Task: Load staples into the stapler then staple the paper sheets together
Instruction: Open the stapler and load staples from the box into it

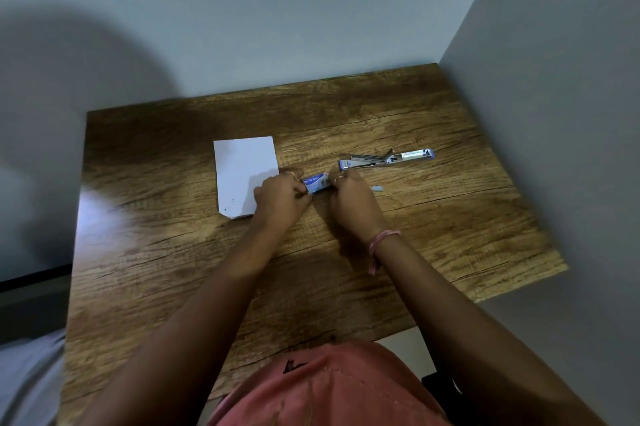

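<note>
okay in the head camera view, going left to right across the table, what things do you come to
paper sheets → left hand → staple box, held between both hands → right hand → small loose grey piece → the opened stapler's far end.

Left hand (278, 195) and right hand (349, 199) pinched closed, knuckles up (forearms converging).

Paper sheets (244, 169) lie left of the opened stapler (386, 159).
</note>
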